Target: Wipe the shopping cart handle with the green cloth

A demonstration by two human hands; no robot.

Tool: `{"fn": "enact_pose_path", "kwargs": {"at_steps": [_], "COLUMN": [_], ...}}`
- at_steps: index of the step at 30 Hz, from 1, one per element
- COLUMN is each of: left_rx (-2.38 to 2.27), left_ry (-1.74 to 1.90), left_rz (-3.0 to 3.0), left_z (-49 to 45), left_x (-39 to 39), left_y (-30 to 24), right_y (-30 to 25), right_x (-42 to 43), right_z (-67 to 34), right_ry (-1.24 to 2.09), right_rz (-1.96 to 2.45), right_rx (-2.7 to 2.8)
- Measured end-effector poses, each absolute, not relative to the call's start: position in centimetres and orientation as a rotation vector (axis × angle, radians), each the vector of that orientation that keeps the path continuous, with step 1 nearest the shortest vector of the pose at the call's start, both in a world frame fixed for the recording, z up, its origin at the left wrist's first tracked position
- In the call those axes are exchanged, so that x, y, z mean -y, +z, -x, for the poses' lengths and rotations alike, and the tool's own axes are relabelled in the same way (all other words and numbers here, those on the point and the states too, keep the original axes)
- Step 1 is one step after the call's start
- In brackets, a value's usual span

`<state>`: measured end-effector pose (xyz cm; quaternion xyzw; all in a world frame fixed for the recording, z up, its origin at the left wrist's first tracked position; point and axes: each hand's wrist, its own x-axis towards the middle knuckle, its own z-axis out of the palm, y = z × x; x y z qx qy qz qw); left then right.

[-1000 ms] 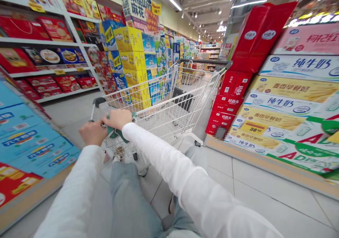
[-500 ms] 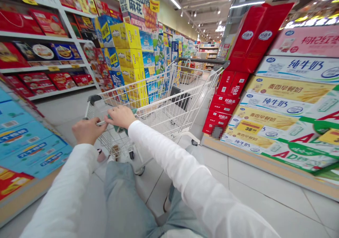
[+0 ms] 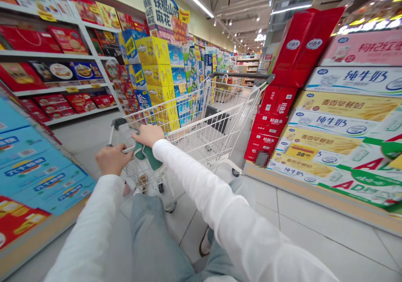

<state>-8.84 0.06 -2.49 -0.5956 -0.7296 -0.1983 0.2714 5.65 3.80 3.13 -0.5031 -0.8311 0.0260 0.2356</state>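
Observation:
A white wire shopping cart [image 3: 220, 119] stands side-on before me, its dark handle at the far end. My left hand [image 3: 111, 158] is closed round the rim of its near end, where a short stretch of pale bar shows beside the thumb. Just to the right, my right hand [image 3: 150, 134] is closed on a green cloth [image 3: 152, 158] at the same rim. The cloth hangs down over the wires below my fingers. My fingertips are partly hidden on both hands.
Stacked milk cartons [image 3: 342, 102] and red boxes [image 3: 270, 125] stand close on the right. Light-blue boxes [image 3: 40, 169] flank me on the left. Beyond the cart rises a stack of yellow boxes [image 3: 155, 79]; shelves [image 3: 59, 89] line the wall.
The cart and both hands sit slightly farther right and lower in view. More of the green cloth shows beneath my right hand. The left hand keeps its grip.

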Motion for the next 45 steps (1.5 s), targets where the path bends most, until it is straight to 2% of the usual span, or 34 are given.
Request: {"fn": "enact_pose_path", "kwargs": {"at_steps": [4,11,13,19,23,45], "left_rx": [1.979,2.004,2.011,2.008,1.990,1.969], "left_ry": [-0.569,-0.548,-0.555,-0.584,-0.597,-0.602], "left_rz": [1.605,1.643,1.650,1.654,1.641,1.625], "left_z": [8.6,8.0,8.0,8.1,8.4,10.3], "left_x": [0.0,0.5,0.5,0.2,-0.6,-7.7], "left_y": [-2.8,-3.1,-3.1,-3.1,-3.3,-4.1], "right_y": [1.3,2.6,2.1,-1.9,-3.0,-2.8], "right_x": [-1.7,-3.4,-3.4,-3.2,-4.8,-11.1], "right_z": [-6.2,-5.7,-5.8,-7.3,-7.0,-4.3], "right_ry": [-0.190,0.018,-0.009,-0.476,-0.562,-0.401], "right_rz": [1.236,1.506,1.503,0.981,0.926,1.094], "right_rx": [2.275,2.219,2.177,2.217,2.165,2.104]}}
